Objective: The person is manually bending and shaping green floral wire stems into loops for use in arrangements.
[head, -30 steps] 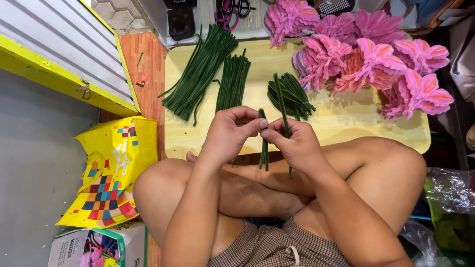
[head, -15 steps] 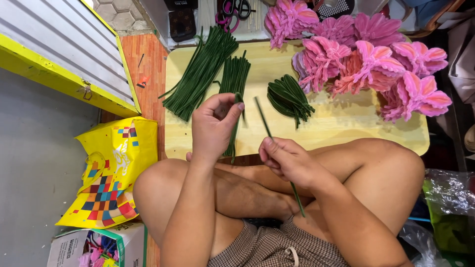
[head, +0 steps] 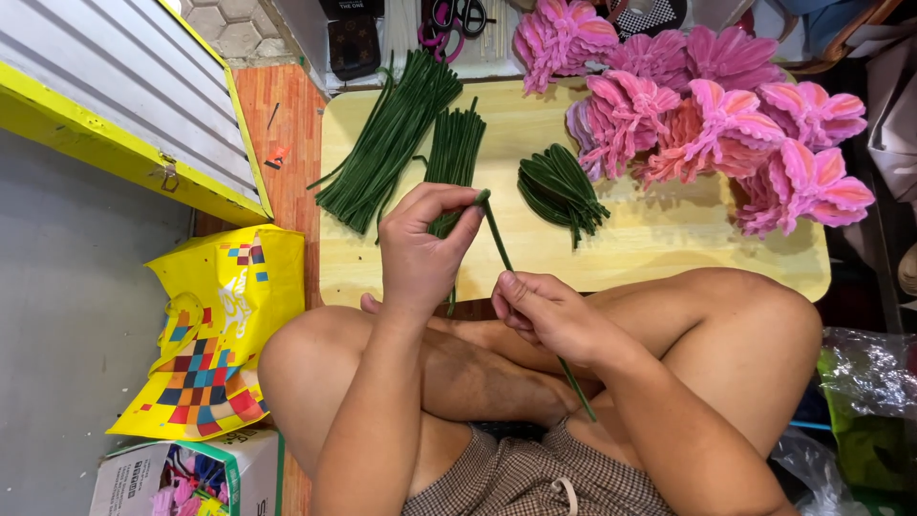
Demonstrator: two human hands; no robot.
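Your left hand (head: 420, 253) now pinches the top of the green stem (head: 499, 244); your right hand (head: 549, 315), previously alongside, grips it lower down.

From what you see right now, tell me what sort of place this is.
Probably a small home craft workspace on the floor: a low wooden board bears bundles of green stems and finished pink flowers, and both hands work one stem.

- The green stem (head: 501, 245) is partly hidden inside the right hand (head: 549, 315).
- The cardboard box (head: 181, 473) and scissors (head: 457, 13) are cut off by the edges.
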